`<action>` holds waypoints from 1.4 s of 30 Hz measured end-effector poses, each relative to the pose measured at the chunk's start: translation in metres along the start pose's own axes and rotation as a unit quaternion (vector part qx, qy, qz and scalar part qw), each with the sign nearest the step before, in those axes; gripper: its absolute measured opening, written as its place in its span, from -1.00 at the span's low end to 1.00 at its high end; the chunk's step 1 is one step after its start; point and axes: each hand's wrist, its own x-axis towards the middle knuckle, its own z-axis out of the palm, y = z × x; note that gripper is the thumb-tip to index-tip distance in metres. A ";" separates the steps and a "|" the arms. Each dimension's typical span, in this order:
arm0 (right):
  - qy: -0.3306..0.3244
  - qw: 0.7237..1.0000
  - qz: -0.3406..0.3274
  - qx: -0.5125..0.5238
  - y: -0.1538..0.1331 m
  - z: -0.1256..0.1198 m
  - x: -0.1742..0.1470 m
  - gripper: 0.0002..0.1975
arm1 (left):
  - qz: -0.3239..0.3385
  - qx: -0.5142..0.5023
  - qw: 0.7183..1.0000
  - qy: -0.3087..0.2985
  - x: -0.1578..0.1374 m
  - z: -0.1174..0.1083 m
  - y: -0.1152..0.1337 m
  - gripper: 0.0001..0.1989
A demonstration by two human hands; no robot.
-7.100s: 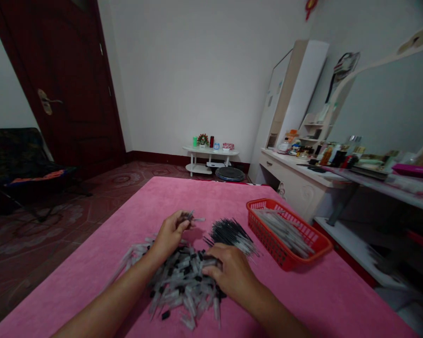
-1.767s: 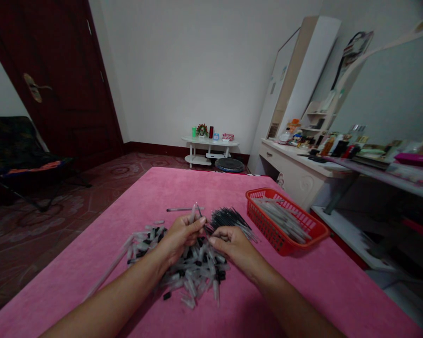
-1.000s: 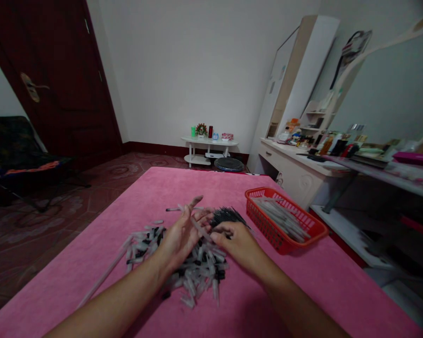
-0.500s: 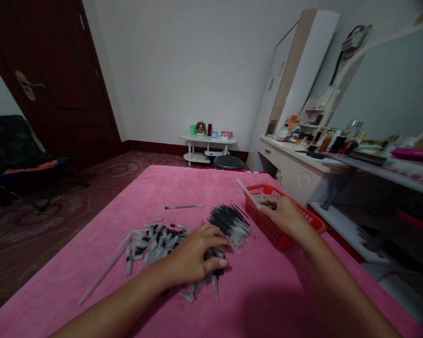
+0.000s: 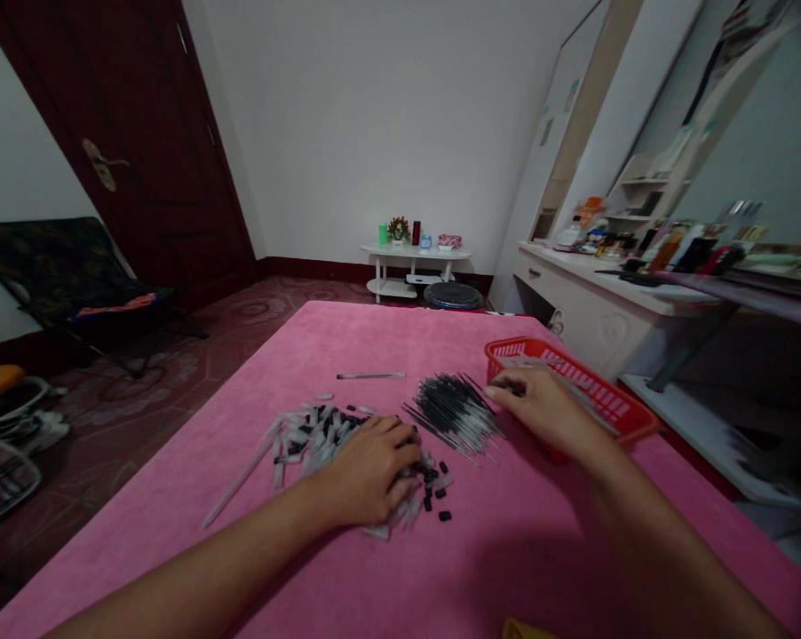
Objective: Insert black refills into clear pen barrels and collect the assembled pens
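Observation:
My left hand [image 5: 377, 470] rests on a heap of clear and black pen caps [image 5: 307, 435], its fingers curled down among them. What those fingers grip, if anything, is hidden. At the near-left rim of a red plastic basket [image 5: 564, 351] is my right hand [image 5: 537, 404], thumb and fingers slightly apart with nothing visible between them. Clear pen barrels [image 5: 534, 361] lie in the basket, partly behind this hand. Between both hands is a pile of black-inked pen refills [image 5: 450, 408].
A single pen [image 5: 370, 375] lies beyond the caps on the pink cloth [image 5: 387, 337]. One clear barrel [image 5: 241, 479] slants at the heap's left. Small black plugs [image 5: 440, 493] are scattered to the right of my left hand. Something yellow [image 5: 524, 630] shows at the bottom edge.
The clear barrel that stuck out of my right hand is no longer in it; that hand has lowered at the basket. My left fingers have curled further over the caps. The view has turned left.

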 end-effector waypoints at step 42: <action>0.016 0.936 0.055 0.347 -0.031 0.135 -0.031 -0.82 | -0.365 -0.255 0.840 0.311 -0.084 0.002 -0.067 -0.50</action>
